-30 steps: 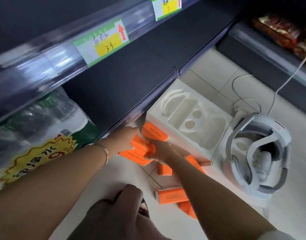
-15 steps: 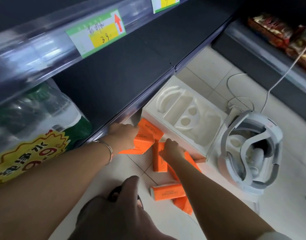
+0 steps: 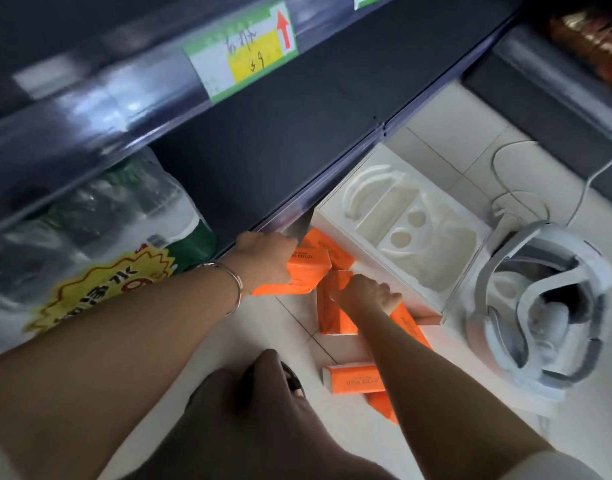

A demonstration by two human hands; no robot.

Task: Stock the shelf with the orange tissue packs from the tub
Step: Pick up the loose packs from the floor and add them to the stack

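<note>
Several orange tissue packs [image 3: 302, 273] at frame centre are gripped stacked by the left hand [image 3: 266, 261], likely for one lift to the dark shelf [image 3: 280, 143] above; right hand [image 3: 366, 294] is curled among loose packs [image 3: 332, 317], grip unclear.

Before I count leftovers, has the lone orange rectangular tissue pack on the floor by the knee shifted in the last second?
No. The orange rectangular tissue pack still lies with its left end beside the same grey floor-tile joint.
</note>
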